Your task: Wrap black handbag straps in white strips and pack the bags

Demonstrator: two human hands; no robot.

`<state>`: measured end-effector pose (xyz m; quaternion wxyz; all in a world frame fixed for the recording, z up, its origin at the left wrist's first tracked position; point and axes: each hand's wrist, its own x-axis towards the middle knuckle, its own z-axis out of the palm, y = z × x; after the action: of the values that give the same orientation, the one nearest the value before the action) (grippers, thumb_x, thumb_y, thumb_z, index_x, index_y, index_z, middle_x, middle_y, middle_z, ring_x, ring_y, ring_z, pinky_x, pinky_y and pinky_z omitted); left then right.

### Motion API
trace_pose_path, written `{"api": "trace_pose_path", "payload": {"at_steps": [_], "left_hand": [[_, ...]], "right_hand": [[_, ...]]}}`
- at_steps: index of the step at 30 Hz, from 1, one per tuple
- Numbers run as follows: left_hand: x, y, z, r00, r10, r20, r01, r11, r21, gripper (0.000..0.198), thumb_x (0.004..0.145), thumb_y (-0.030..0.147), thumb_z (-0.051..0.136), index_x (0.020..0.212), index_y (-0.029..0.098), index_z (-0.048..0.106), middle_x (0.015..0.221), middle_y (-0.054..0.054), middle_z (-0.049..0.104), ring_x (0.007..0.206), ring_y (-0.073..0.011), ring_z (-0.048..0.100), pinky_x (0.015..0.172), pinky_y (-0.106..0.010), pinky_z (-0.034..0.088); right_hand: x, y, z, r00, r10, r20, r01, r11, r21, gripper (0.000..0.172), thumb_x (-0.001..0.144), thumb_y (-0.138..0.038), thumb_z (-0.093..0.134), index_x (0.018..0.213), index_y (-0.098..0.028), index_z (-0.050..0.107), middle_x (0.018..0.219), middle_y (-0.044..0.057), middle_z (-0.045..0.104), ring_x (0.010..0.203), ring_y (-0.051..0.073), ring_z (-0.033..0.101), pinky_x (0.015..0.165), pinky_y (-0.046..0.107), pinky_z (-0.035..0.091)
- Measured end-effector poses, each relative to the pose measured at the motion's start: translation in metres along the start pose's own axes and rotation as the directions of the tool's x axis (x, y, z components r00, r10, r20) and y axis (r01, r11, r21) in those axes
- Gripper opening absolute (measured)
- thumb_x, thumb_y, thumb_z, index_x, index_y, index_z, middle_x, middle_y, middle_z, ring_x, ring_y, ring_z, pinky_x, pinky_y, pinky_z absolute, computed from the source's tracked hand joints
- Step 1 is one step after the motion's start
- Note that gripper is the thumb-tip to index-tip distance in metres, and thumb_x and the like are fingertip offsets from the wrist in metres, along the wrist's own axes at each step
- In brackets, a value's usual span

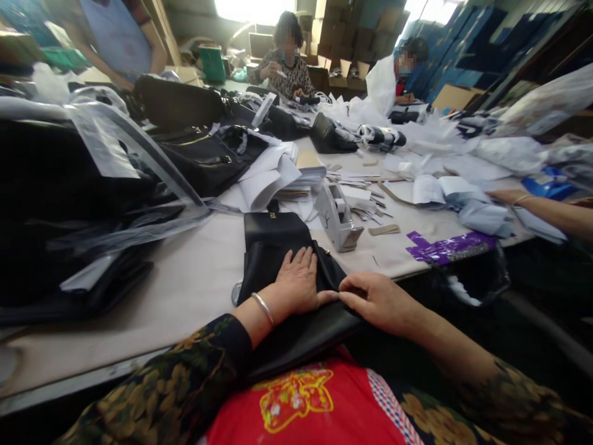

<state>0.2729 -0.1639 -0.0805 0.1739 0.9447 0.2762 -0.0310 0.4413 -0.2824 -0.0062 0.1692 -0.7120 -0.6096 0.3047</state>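
Note:
A black leather bag (pixel 278 232) lies across the table's front edge, its near part hanging over toward my red apron. Flat on top of it rests my left hand (pixel 299 281), fingers stretched out and a silver bangle on the wrist. My right hand (pixel 377 300) is at the bag's right edge, thumb and index finger pinched together close to my left thumb. Whatever sits between those fingertips is too small to make out. Just beyond the bag stands a white tape dispenser (pixel 338 219).
Black bags (pixel 204 154) and plastic wrap (pixel 139 154) crowd the left side. A stack of white paper (pixel 278 176) lies behind the dispenser, with scattered strips (pixel 384 230) beside it. Purple tape (pixel 449 247) marks the right edge. A co-worker's arm (pixel 551 213) reaches in; other people (pixel 287 62) work opposite.

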Motion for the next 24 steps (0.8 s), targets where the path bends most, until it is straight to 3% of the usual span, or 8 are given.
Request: {"api": "trace_pose_path", "payload": {"at_steps": [4, 9, 13, 18, 24], "left_hand": [[-0.001, -0.001, 0.002, 0.999, 0.001, -0.035, -0.001, 1.000, -0.005, 0.107, 0.085, 0.084, 0.029, 0.155, 0.004, 0.030, 0.164, -0.023, 0.022, 0.153, -0.0349, 0.018, 0.124, -0.052, 0.012], [-0.003, -0.001, 0.000, 0.999, 0.009, -0.048, -0.010, 1.000, -0.016, 0.107, 0.086, 0.084, 0.022, 0.155, 0.003, 0.031, 0.163, -0.023, 0.025, 0.153, -0.0338, 0.020, 0.124, -0.051, 0.013], [-0.006, -0.001, -0.001, 0.997, 0.019, -0.076, -0.020, 1.000, -0.022, 0.102, 0.090, 0.081, 0.020, 0.154, 0.003, 0.032, 0.163, -0.023, 0.027, 0.152, -0.0337, 0.023, 0.124, -0.051, 0.014], [-0.007, -0.001, -0.003, 0.997, 0.007, -0.082, -0.008, 1.000, -0.019, 0.097, 0.092, 0.078, 0.021, 0.154, 0.004, 0.033, 0.162, -0.022, 0.030, 0.151, -0.0322, 0.025, 0.124, -0.050, 0.015], [-0.006, 0.000, -0.006, 0.998, 0.007, -0.065, -0.008, 1.000, -0.003, 0.095, 0.093, 0.077, 0.022, 0.152, 0.004, 0.036, 0.161, -0.022, 0.032, 0.151, -0.0336, 0.026, 0.123, -0.052, 0.016]], "right_hand": [[-0.002, 0.016, 0.004, 0.975, 0.204, 0.085, -0.205, 0.979, 0.008, 0.023, 0.086, -0.037, 0.058, 0.083, -0.018, 0.070, 0.070, 0.001, 0.069, 0.065, 0.017, 0.061, 0.060, 0.027, 0.042], [0.004, 0.026, 0.010, 0.987, 0.161, 0.026, -0.157, 0.983, -0.093, 0.011, 0.083, -0.031, 0.062, 0.081, -0.020, 0.065, 0.068, -0.001, 0.066, 0.064, 0.016, 0.060, 0.061, 0.027, 0.040], [0.018, 0.016, 0.020, 0.983, 0.132, -0.124, -0.160, 0.953, -0.256, 0.018, 0.087, -0.036, 0.062, 0.078, -0.020, 0.061, 0.070, 0.002, 0.065, 0.066, 0.017, 0.059, 0.063, 0.028, 0.038], [0.043, 0.012, 0.028, 0.951, 0.140, -0.274, -0.227, 0.922, -0.315, 0.022, 0.090, -0.041, 0.061, 0.086, -0.019, 0.063, 0.083, 0.007, 0.070, 0.075, 0.020, 0.064, 0.066, 0.029, 0.039], [0.061, 0.009, 0.023, 0.965, 0.199, -0.169, -0.252, 0.877, -0.410, 0.027, 0.087, -0.039, 0.058, 0.086, -0.016, 0.073, 0.089, 0.014, 0.075, 0.086, 0.026, 0.070, 0.069, 0.030, 0.044]]}}
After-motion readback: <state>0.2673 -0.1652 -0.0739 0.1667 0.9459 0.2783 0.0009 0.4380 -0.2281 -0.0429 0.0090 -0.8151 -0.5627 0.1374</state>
